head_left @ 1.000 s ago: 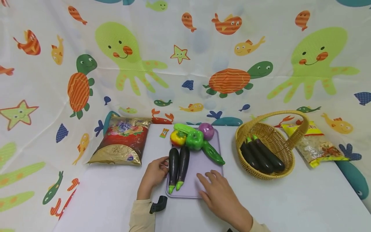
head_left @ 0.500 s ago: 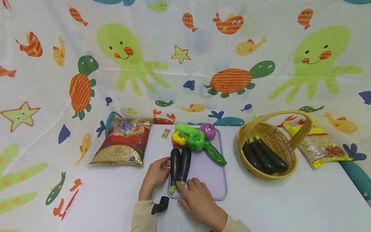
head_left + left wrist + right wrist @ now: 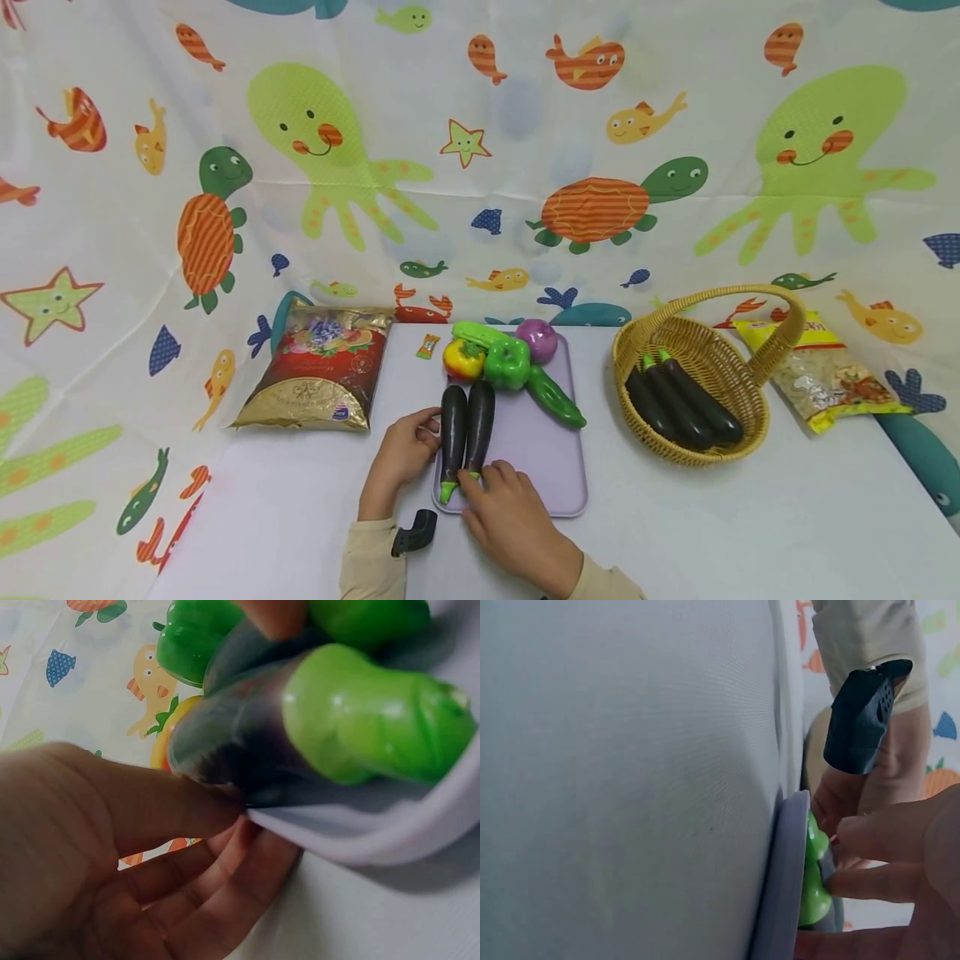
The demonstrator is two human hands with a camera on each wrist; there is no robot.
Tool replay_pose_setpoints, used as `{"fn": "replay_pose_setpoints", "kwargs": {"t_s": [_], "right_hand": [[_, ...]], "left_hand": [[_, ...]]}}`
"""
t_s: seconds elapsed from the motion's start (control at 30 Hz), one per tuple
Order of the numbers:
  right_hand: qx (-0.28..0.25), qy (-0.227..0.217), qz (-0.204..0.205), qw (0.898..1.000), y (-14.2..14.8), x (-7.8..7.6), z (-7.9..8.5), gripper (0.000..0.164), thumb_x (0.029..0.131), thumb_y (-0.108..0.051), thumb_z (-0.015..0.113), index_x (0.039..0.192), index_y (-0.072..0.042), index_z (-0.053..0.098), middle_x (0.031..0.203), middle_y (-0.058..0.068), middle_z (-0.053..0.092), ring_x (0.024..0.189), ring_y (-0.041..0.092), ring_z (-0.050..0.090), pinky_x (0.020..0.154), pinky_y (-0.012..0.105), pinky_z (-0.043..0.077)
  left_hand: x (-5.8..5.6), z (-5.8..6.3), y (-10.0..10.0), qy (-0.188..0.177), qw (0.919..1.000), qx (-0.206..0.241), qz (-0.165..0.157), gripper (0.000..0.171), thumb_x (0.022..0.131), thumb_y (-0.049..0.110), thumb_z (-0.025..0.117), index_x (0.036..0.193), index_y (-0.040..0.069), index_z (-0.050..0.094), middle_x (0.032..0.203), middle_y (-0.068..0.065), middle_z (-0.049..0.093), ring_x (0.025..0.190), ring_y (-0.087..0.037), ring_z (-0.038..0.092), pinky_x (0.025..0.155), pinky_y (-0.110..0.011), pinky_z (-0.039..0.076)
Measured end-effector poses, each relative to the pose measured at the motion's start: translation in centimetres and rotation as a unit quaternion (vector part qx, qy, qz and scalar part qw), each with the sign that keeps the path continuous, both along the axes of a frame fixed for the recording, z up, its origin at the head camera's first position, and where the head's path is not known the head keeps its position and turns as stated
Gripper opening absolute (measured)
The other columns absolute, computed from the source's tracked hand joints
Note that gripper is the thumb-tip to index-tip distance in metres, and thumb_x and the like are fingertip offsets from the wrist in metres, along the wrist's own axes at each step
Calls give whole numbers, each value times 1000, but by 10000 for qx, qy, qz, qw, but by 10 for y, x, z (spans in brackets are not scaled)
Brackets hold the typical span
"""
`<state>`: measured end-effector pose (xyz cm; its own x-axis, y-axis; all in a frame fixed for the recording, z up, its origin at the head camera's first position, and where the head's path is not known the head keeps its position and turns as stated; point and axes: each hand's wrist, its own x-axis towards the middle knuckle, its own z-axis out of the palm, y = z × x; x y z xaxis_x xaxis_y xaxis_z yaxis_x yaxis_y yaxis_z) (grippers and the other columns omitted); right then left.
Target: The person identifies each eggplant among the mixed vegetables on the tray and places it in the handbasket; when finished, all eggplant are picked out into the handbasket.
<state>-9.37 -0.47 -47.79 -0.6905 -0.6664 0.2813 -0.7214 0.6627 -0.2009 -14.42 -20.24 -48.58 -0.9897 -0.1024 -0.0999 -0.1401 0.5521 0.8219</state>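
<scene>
Two glossy, dark eggplants [image 3: 453, 429] with bright green stems lie side by side at the left of a lavender tray [image 3: 540, 467], as a person's left hand [image 3: 407, 450] pinches the tray's left rim between thumb and fingers and the right hand [image 3: 517, 521], its fingers loosely extended, touches the stem end of the right-hand one. At the tray's far end sit a shiny, lobed green pepper [image 3: 507, 363] and a smooth, round purple onion [image 3: 537, 340]. A woven wicker basket [image 3: 708, 354] with an arched handle stands right on the white surface [image 3: 787, 517], a crinkled gold-and-red bag [image 3: 322, 358] far left.
</scene>
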Motion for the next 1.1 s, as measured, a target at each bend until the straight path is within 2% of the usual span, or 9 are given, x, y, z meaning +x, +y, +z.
{"fn": "replay_pose_setpoints", "kwargs": {"t_s": [0.17, 0.43, 0.6, 0.83, 1.1], "right_hand": [[-191, -135, -27, 9997, 1, -1, 1, 36, 84, -28, 62, 117, -15, 58, 94, 5, 60, 93, 23, 53, 69, 36, 46], [123, 63, -286, 9995, -4, -2, 2, 38, 84, -32, 61, 118, -15, 57, 88, 6, 59, 83, 23, 50, 61, 34, 40], [174, 59, -395, 9990, -4, -4, 4, 34, 83, -32, 61, 112, -14, 60, 83, 7, 59, 79, 22, 49, 58, 33, 39], [-386, -254, -649, 9968, 12, -4, 5, 30, 81, -32, 66, 105, -15, 60, 77, 3, 57, 75, 19, 49, 57, 30, 37], [-813, -183, -1017, 9913, 30, -4, 1, 32, 75, -30, 73, 99, -17, 57, 75, 1, 57, 74, 18, 52, 57, 31, 40]], "left_hand": [[1, -1, 0, 4, 10000, -21, -21, 45, 75, -7, 58, 118, 6, 60, 86, -5, 58, 61, -12, 53, 53, -27, 46], [1, -3, 0, -28, 10000, -32, -25, 45, 75, -8, 58, 118, 6, 60, 86, -5, 58, 61, -12, 53, 52, -27, 45], [0, -2, 2, -81, 10000, -21, -40, 45, 75, -8, 58, 119, 6, 60, 87, -6, 58, 61, -13, 53, 53, -28, 45], [0, 1, 0, 60, 9999, -136, -84, 48, 72, -10, 57, 118, 5, 60, 86, -6, 59, 61, -12, 54, 54, -27, 47], [0, 1, -1, -50, 10000, -67, -35, 48, 73, -9, 58, 119, 5, 59, 87, -6, 58, 62, -12, 55, 54, -26, 47]]}}
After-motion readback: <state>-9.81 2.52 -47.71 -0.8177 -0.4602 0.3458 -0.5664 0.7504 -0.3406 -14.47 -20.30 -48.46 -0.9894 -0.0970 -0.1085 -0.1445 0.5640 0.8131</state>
